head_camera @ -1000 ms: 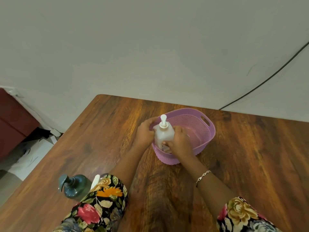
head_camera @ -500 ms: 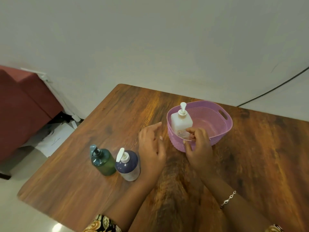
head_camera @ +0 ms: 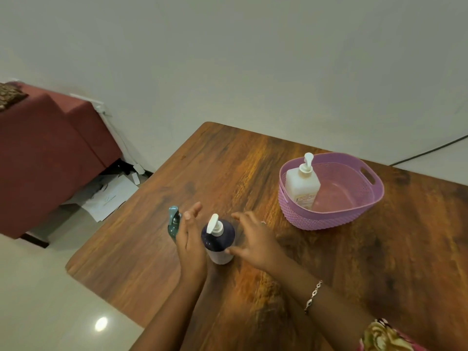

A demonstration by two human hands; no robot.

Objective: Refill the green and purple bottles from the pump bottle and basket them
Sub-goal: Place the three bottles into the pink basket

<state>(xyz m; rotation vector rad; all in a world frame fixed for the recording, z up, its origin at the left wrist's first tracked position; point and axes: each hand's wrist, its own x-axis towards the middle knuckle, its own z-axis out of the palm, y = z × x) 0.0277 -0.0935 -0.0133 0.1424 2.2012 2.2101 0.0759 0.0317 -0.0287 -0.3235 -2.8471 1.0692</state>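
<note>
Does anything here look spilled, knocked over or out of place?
Nothing looks spilled or tipped. Oddly, the white pump bottle stands inside the lilac basket, while the green bottle and purple bottle meant for it stand on the table. Loose papers lie scattered on the floor beside the red sofa.

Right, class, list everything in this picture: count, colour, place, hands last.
table: 1, brown wood, centre
basket: 1, lilac, table's far right
pump bottle: 1, white, inside basket
green bottle: 1, teal-green, table's left side, partly hidden
purple bottle: 1, dark purple, right of green bottle
seat: 1, dark red, left
papers: several, white, floor by seat
cable: 1, black, right wall
bracelet: 1, silver, right wrist
left hand: 1, open, left of purple bottle
right hand: 1, open, right of purple bottle
</note>
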